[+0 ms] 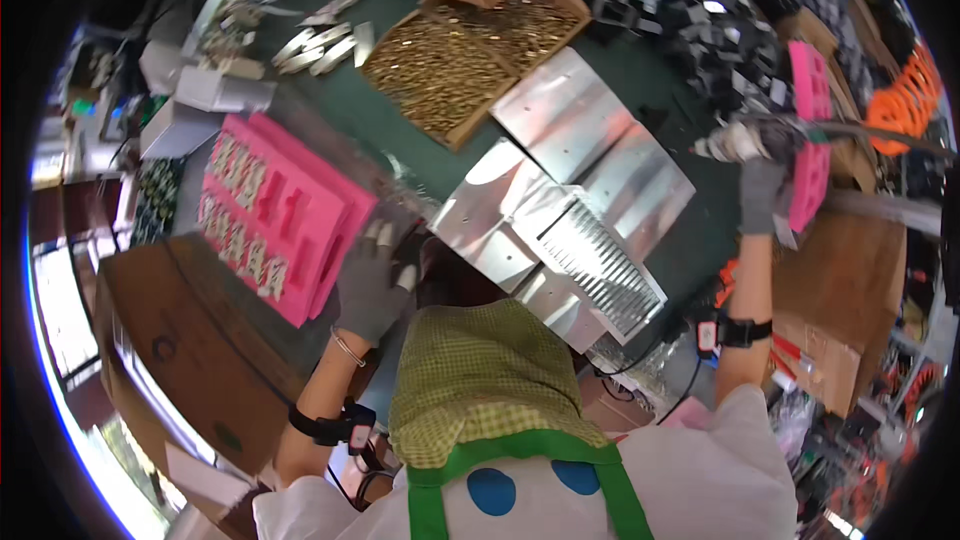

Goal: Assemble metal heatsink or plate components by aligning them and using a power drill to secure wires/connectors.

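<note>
Down in the head view, the left hand (368,278), in a grey glove with pale fingertips, lay loosely spread with nothing seen in its grasp. It was right beside the near edge of the stacked pink foam trays (318,208); whether it touched them could not be told. Small white parts (232,162) sat in rows of slots on the upper tray. Over on the far side, the right hand (758,172), gloved alike, had its fingers curled around a slim dark tool (838,127), though blur hid the finer detail. An orange coiled hose (905,100) hung near the tool, and an upright pink foam piece (811,80) stood just by that hand. Between the hands, shiny metal plates (567,110) lay on the green table (672,270), with a ribbed metal piece (605,265) among them. Beyond was a shallow box (457,143) of brass-coloured parts (437,70).
</note>
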### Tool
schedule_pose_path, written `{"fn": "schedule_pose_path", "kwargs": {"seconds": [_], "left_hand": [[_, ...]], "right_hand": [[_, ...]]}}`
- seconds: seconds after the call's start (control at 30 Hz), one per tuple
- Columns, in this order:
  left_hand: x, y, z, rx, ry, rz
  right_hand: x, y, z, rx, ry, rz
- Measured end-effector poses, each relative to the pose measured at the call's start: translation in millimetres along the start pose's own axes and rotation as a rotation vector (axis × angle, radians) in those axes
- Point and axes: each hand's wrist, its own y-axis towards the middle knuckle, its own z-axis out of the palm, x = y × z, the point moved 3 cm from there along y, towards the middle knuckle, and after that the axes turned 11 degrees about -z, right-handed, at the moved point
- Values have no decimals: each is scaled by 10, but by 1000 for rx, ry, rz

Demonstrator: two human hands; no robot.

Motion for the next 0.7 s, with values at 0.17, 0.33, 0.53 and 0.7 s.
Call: {"fn": "schedule_pose_path", "kwargs": {"seconds": [0.17,0.33,0.53,0.7], "left_hand": [[282,416,772,-147,293,115],[283,430,1059,-370,237,253],[318,420,1124,-508,330,301],[467,352,1164,-606,245,344]], "right_hand": [[-158,-315,261,2,82,-93],[-109,-1060,-550,101,-616,-109],[-640,-2558,-1167,33,-960,270],[-1186,-2659,-1190,-29,-959,294]]}}
